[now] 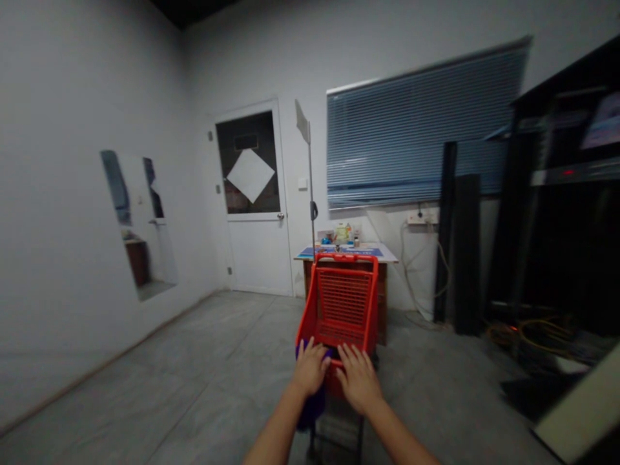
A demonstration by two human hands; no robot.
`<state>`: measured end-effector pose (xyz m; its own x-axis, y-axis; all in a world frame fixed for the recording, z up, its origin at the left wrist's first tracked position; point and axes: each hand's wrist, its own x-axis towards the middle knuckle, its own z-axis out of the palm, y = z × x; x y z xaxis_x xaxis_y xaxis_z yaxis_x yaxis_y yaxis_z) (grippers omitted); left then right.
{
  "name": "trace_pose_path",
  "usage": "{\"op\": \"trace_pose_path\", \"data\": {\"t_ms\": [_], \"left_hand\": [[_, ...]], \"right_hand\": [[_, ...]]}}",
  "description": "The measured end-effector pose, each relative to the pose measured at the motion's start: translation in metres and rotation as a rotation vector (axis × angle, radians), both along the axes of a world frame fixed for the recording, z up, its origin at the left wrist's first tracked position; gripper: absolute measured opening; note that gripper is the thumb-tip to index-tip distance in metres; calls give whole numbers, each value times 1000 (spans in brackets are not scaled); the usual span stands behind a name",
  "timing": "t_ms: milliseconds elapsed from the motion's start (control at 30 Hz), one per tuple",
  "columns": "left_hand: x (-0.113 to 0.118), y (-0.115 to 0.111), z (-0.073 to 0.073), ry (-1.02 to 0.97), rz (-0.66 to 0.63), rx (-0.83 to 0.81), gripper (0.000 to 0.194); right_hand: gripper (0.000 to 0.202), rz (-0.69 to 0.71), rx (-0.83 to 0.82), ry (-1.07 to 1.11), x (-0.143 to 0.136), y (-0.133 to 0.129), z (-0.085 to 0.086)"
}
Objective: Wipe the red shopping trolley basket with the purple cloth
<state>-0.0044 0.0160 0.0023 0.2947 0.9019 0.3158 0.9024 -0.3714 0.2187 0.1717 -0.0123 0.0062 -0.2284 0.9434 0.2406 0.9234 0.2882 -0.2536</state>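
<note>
the desk [386, 253] stands by the far wall. the red cart [345, 297] is located between desk and person: deep sloping basket, slotted grid back panel, dark legs. a purple item [314, 410] hangs at its near left corner. left hand [310, 369], over the purple item, and right hand [359, 378], at the near edge: fingers extended, spread, unclenched; contact cannot be determined.

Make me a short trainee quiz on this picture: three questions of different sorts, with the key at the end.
1. Which hand lies over the purple item?
2. True or false: the white sheet on the door is round.
3. What stands behind the red cart? (a) a bed, (b) a table, (c) a bicycle

Key: 1. The left hand. 2. False; it has four corners and is set like a diamond. 3. (b)
</note>
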Motion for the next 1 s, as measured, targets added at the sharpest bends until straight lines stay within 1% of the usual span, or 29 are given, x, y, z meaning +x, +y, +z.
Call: {"op": "trace_pose_path", "data": {"t_ms": [67, 167, 300, 400, 500, 567, 600, 700, 800, 867, 1000], "left_hand": [[3, 0, 1, 24, -34, 1, 41], [-5, 5, 0, 55, -43, 2, 42], [-18, 12, -6, 49, 42, 63, 42], [-12, 10, -12, 18, 84, 99, 43], [-4, 8, -15, 22, 3, 119, 42], [-6, 8, -14, 39, -46, 121, 42], [-8, 10, -13, 45, -45, 120, 42], [-18, 13, -14, 45, 25, 126, 43], [-18, 11, -15, 29, 74, 132, 44], [-13, 8, -14, 28, 49, 123, 44], [-12, 4, -9, 49, -64, 83, 44]], "right_hand": [[58, 12, -10, -6, 0, 0, 2], [58, 10, -20, -14, 1, 0, 2], [58, 3, -23, -14, -2, 1, 1], [59, -11, -16, -8, -5, 2, 0], [58, -20, -20, -4, -6, 2, 1], [58, -14, -26, -9, -5, 2, 2], [58, -11, -26, -12, -4, 1, 3], [58, -10, -29, -19, -4, 1, 3], [59, -16, -33, -28, -7, 0, 4], [59, -26, -32, -33, -8, -1, 5], [58, -32, -31, -37, -6, -3, 8]]}}
